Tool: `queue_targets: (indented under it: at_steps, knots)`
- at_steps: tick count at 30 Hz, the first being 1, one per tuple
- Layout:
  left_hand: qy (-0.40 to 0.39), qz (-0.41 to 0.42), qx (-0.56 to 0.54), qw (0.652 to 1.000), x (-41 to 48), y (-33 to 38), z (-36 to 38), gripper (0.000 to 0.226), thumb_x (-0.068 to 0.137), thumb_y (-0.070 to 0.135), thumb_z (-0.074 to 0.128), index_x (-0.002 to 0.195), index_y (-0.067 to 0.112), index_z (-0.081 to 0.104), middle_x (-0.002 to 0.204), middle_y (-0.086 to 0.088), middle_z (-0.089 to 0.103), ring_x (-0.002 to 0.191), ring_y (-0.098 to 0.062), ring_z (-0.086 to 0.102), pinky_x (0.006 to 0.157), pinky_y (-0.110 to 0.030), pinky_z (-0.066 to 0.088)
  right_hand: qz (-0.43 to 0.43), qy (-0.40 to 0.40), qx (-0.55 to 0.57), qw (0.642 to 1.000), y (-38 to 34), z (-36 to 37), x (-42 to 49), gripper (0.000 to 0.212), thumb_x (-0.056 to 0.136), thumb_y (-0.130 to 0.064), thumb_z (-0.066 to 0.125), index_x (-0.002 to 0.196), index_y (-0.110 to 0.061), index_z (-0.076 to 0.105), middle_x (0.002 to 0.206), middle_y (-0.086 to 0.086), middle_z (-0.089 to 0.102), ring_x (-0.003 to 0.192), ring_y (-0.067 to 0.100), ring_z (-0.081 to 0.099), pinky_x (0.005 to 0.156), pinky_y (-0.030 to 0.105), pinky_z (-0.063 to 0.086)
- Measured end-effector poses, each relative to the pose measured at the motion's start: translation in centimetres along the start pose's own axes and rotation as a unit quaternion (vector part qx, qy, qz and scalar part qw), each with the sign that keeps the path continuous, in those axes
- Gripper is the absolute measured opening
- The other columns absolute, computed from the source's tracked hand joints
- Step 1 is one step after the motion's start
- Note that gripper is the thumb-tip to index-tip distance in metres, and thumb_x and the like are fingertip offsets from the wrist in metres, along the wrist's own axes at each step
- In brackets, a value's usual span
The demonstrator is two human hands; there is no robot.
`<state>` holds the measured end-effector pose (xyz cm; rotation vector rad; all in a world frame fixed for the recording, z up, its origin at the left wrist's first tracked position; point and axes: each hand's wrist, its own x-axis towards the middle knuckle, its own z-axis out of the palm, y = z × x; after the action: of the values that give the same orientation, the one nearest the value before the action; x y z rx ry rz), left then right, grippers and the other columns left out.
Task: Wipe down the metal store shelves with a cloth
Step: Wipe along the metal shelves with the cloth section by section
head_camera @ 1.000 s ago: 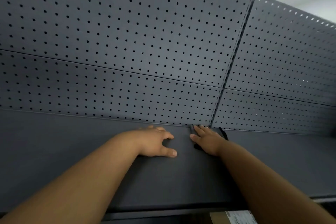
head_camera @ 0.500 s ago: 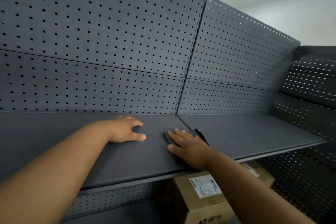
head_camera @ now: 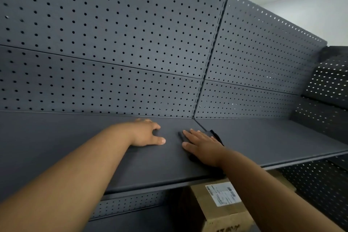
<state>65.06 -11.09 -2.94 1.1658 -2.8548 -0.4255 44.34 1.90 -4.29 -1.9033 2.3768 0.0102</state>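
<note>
**Both hands flat on the shelf, cloth under the right**

The right hand (head_camera: pixel 202 147) lies palm down with straight fingers, pressing a dark cloth (head_camera: pixel 217 136) onto the shelf (head_camera: pixel 75 147). The cloth's edges show beyond its fingertips and on its far side. Just beside it, the left hand (head_camera: pixel 146 133) rests bare on the shelf, fingers spread and holding nothing. A pegboard (head_camera: pixel 113 43) rises beyond the fingertips. A labelled box (head_camera: pixel 222 205) sits below the right forearm.

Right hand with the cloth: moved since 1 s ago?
Yes. The right hand, pressing the cloth, slid forward from the upright toward the front edge of the shelf.
</note>
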Motion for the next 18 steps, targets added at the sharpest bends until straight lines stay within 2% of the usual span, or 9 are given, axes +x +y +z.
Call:
queue_targets:
  at_steps: [12, 18]
  knots:
    - [0.012, 0.009, 0.006, 1.000, -0.4, -0.3, -0.7, 0.079, 0.079, 0.076, 0.053, 0.147, 0.039, 0.036, 0.155, 0.009, 0.033, 0.142, -0.020, 0.028, 0.115, -0.049, 0.026, 0.043, 0.006, 0.003, 0.999, -1.0, -0.5, 11.0, 0.070, 0.096, -0.066, 0.018, 0.155, -0.033, 0.005, 0.164, -0.001, 0.000, 0.150, 0.024, -0.001, 0.117, 0.051, 0.000]
    - [0.012, 0.025, -0.017, 0.999, -0.5, -1.1, -0.9, 0.075, 0.080, 0.073, 0.057, 0.145, 0.041, 0.040, 0.151, 0.012, 0.036, 0.139, -0.013, 0.030, 0.115, -0.037, 0.028, 0.023, 0.002, 0.008, 1.000, -0.6, -0.6, 11.8, 0.073, 0.094, -0.068, 0.019, 0.156, -0.031, 0.005, 0.164, 0.002, 0.001, 0.150, 0.024, 0.000, 0.117, 0.051, 0.001]
